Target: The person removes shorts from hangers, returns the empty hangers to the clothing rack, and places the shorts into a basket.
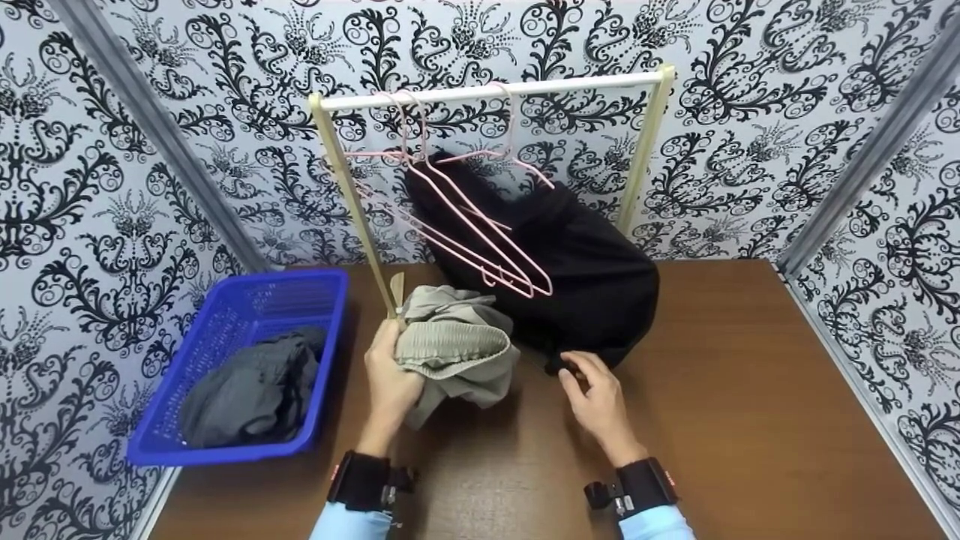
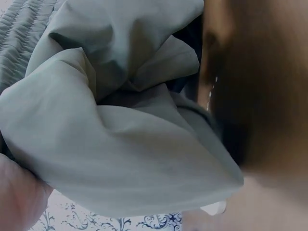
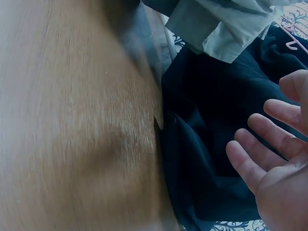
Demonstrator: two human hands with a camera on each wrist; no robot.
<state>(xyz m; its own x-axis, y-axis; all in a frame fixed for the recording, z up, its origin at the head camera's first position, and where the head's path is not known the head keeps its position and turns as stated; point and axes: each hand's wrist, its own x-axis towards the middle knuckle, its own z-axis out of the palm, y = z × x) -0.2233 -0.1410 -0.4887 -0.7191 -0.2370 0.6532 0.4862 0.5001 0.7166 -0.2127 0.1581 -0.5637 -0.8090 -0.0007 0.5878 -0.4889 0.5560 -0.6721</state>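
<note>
My left hand (image 1: 391,375) grips bunched grey-green elastic-waist pants (image 1: 454,341) by the side of the gathered waistband, in front of the rack's left post. Loose folds of them fill most of the left wrist view, with part of the hand (image 2: 21,197) at the lower left. In the head view, my right hand (image 1: 596,394) is at the lower edge of a black garment (image 1: 600,292) on the rack. Its fingers (image 3: 243,156) are spread and loosely bent in the right wrist view, and it holds nothing.
Pink hangers (image 1: 480,217) hang from the white rail (image 1: 570,86) of the rack, in front of the black garment. At the left, a blue basket (image 1: 330,337) contains a dark grey garment (image 1: 255,390). Beneath everything is a brown wooden table (image 1: 757,397); patterned walls (image 1: 750,150) enclose it.
</note>
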